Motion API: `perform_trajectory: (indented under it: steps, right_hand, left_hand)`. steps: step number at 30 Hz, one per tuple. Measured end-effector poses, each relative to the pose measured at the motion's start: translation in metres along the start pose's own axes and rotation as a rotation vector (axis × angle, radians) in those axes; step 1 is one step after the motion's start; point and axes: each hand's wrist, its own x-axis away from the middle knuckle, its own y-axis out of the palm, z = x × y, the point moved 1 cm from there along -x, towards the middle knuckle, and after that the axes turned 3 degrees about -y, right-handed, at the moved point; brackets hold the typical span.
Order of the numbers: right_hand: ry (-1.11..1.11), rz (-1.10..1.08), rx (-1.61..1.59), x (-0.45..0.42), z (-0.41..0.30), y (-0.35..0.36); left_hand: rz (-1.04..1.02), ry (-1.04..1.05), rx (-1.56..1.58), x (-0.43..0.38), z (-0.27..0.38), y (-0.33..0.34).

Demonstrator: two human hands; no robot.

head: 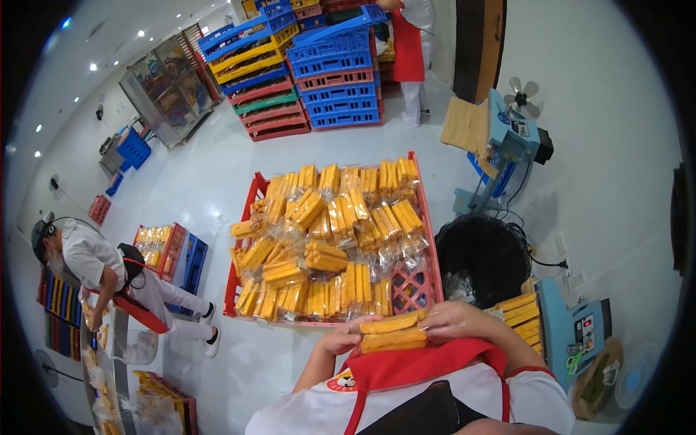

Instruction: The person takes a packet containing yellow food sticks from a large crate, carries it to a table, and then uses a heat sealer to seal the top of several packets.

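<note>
Close to my chest, a clear plastic pack of yellow sticks [394,331] is held between both hands. My left hand [348,334] grips its left end, and my right hand [448,321] pinches the plastic at its right end. Just beyond them stands a red plastic crate [427,234] heaped with similar bagged bundles of yellow sticks [326,255]. Part of the crate's lattice bottom [410,288] shows at its near right corner. The underside of the held pack is hidden.
To the right are a black-lined bin [484,255], a blue sealing machine [576,326] beside more yellow sticks [519,318], and another blue machine [514,130]. Stacked crates [337,81] stand ahead, near a person in a red apron [408,49]. Another person [103,255] bends over a table at left.
</note>
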Motion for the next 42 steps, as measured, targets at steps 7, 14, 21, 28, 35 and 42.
perform_trajectory:
  steps: [7, 14, 21, 28, 35, 42]
  right_hand:
    - [0.016, -0.001, 0.007, -0.002, -0.009, -0.005]
    - [0.107, -0.092, 0.013, -0.007, -0.017, -0.010]
    - [0.021, -0.090, 0.059, -0.005, -0.018, -0.010]
    - [-0.186, -0.056, 0.328, -0.022, -0.024, -0.035]
    - [-0.068, 0.175, 0.340, -0.063, -0.024, -0.063]
    - [-0.117, 0.214, 0.302, -0.079, -0.034, -0.072]
  left_hand:
    - [0.031, 0.058, 0.074, -0.004, 0.003, 0.009]
    - [0.013, 0.084, 0.128, -0.005, 0.009, 0.012]
    - [-0.028, 0.093, 0.211, -0.005, -0.004, 0.013]
    - [0.013, 0.278, 0.323, -0.025, 0.008, 0.026]
    - [0.324, 0.660, -0.210, -0.062, 0.070, 0.023]
    - [-0.001, 0.614, 0.124, -0.046, 0.108, 0.027]
